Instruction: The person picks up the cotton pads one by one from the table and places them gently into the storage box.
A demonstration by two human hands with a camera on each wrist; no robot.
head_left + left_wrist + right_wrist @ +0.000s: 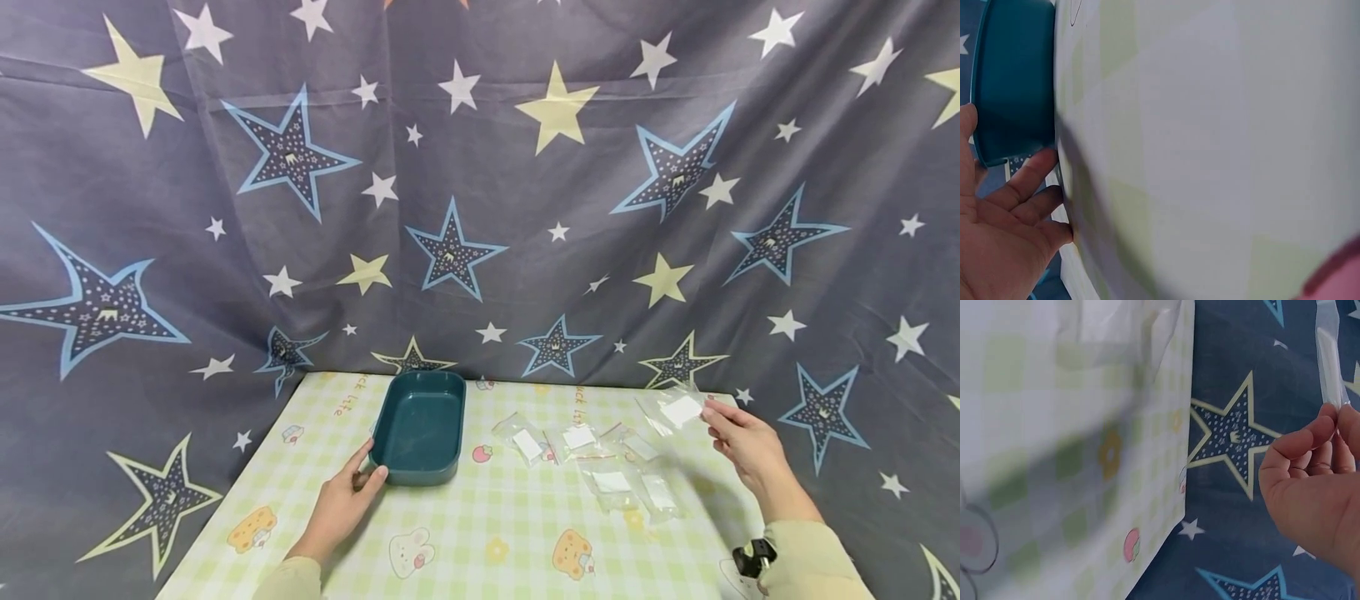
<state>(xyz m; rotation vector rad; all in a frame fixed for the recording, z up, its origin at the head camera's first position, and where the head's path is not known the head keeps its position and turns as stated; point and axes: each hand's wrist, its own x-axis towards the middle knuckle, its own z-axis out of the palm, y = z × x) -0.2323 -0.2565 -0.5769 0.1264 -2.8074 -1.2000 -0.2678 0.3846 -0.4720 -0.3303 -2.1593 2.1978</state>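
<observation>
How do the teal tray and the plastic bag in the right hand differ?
The teal tray is opaque; the plastic bag is clear, with white contents. The tray is larger than the bag. The tray rests on the table; the right hand holds the bag up. Both are touched, the tray by the left hand.

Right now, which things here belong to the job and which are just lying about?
Likely in the job:
tray, touched by left hand
held bag, pinched by right hand
loose bags

Likely just there:
tablecloth
star curtain
</observation>
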